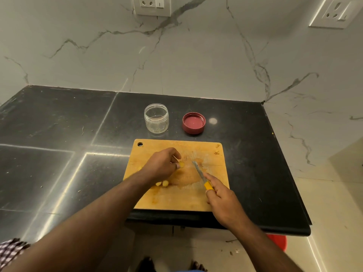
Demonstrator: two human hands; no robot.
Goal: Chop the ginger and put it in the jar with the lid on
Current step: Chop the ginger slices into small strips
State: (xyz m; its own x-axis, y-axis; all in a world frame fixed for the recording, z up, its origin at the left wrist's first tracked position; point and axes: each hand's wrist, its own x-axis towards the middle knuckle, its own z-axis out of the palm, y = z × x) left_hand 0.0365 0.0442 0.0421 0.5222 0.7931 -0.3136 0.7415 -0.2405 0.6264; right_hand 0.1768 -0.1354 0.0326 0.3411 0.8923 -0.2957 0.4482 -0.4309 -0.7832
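Note:
A wooden chopping board [186,199] lies near the counter's front edge. My left hand [162,165] pinches a yellow piece of ginger [181,164] on the board's middle. Cut ginger pieces [164,183] lie beside my left wrist, and another bit shows at the board's left edge. My right hand [222,201] grips a knife [200,174] by its yellow handle, the blade pointing up-left, tip close to the held ginger. Behind the board stand an empty clear jar [156,121] and, to its right, a red lid [193,123] lying upside down.
The black stone counter [59,144] extends left and back to a marble wall with two sockets [152,5]. The counter's right edge drops off near the board. A red object [278,242] sits on the floor below. My feet show at the bottom.

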